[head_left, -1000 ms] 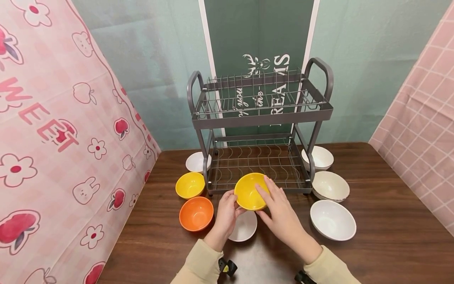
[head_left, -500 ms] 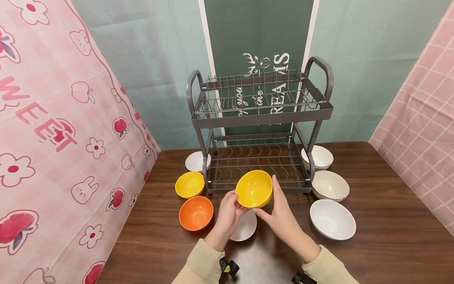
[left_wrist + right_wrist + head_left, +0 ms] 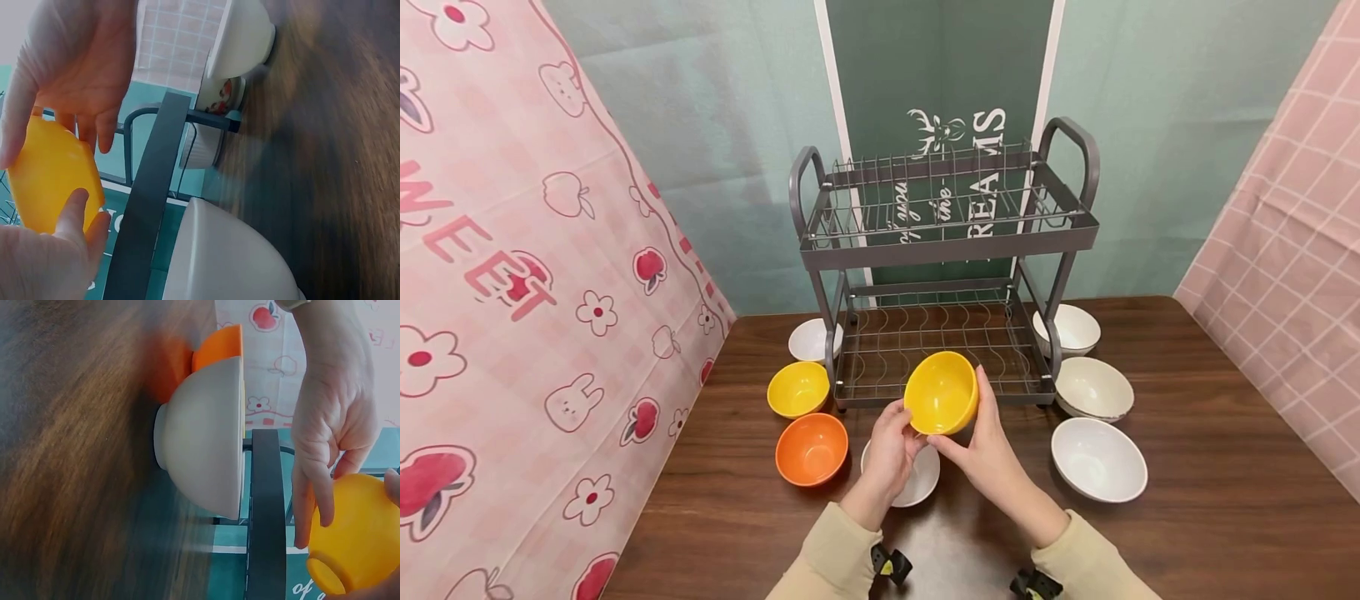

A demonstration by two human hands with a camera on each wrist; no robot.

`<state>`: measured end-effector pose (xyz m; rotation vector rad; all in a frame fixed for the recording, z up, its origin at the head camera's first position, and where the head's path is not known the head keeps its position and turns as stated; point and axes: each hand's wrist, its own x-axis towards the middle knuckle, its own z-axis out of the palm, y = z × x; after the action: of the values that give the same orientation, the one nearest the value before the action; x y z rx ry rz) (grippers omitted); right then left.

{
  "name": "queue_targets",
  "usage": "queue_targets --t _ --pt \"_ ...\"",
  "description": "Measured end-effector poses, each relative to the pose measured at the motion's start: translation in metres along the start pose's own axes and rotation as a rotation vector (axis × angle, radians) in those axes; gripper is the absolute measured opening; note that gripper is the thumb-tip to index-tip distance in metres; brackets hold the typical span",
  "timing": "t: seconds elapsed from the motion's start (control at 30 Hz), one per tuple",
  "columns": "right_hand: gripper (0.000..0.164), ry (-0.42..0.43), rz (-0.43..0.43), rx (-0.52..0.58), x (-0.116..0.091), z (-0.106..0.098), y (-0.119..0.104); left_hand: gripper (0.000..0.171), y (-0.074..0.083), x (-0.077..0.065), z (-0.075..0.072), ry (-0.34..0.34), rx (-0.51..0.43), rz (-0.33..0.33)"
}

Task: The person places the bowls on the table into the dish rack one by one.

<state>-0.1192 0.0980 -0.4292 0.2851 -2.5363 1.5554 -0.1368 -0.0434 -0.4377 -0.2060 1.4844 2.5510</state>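
A small yellow bowl (image 3: 942,392) is held up in front of the rack, tilted with its inside facing me. My left hand (image 3: 889,454) grips its lower left side, thumb over the rim. Along the bowl's right side lie the fingers of my right hand (image 3: 992,454), with the thumb at its lower edge. In the right wrist view the yellow bowl (image 3: 359,531) shows its outside and foot ring. On the table beneath my hands a white bowl (image 3: 922,479) is partly hidden by the left hand.
A two-tier grey dish rack (image 3: 951,246) stands behind. Left of it sit an orange bowl (image 3: 812,450), another yellow bowl (image 3: 798,389) and a white bowl (image 3: 809,340). On the right are a white bowl (image 3: 1099,460), a cream bowl (image 3: 1093,387) and a farther white bowl (image 3: 1077,327).
My right hand's fingers have shifted from over the bowl's inside to its right side. The yellow bowl has risen slightly and tilted more toward me.
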Motion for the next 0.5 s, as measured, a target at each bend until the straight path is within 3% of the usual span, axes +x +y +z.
queue_targets --t 0.2,0.5 --pt "0.111 -0.001 -0.013 -0.016 0.0025 -0.0031 -0.0020 0.038 -0.0004 -0.0009 -0.0048 -0.024 0.086 0.009" --pt "0.110 -0.009 -0.038 -0.027 0.0042 -0.0048 -0.0036 0.037 -0.0010 0.0023 -0.0068 -0.031 0.115 0.000"
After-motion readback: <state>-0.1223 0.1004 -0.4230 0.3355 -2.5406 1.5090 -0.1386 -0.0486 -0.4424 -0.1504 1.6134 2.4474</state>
